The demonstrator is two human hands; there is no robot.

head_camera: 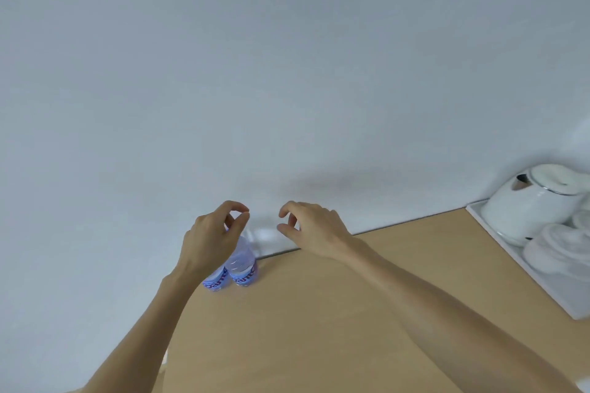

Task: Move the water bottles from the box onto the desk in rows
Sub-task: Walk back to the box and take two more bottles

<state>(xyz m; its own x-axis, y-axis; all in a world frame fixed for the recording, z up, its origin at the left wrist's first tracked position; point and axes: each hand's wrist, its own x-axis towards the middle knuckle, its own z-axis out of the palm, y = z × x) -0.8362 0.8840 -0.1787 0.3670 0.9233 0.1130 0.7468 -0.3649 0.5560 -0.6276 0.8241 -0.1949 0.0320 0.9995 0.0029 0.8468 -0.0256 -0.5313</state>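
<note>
A first-person view looks down along two bare forearms reaching forward over a light wooden desk [319,313] that meets a plain white wall [287,73].

At the left, the left hand [212,241] hovers over two small water bottles. Its thumb and fingers curl loosely toward each other near where the bottle tops should be, but the hand hides the caps, so whether it touches or pinches anything cannot be told. Partly behind that hand stands the first bottle [215,281], only its blue label showing. Touching it on the right is the second bottle [244,265], clear plastic with the same blue label, upright. Both stand at the desk's far left corner against the wall, probably to start a row there and leave the rest of the surface free.

Just right of the bottles, the right hand [311,230] hangs in the air above the desk's back edge, fingers bent and slightly apart, holding nothing.

Far right, well apart from the bottles, a white tray [510,252] carries a white electric kettle [536,204] and white cups [562,249].

The box is out of view. With only two bottles standing, the job looks to be near its start.
</note>
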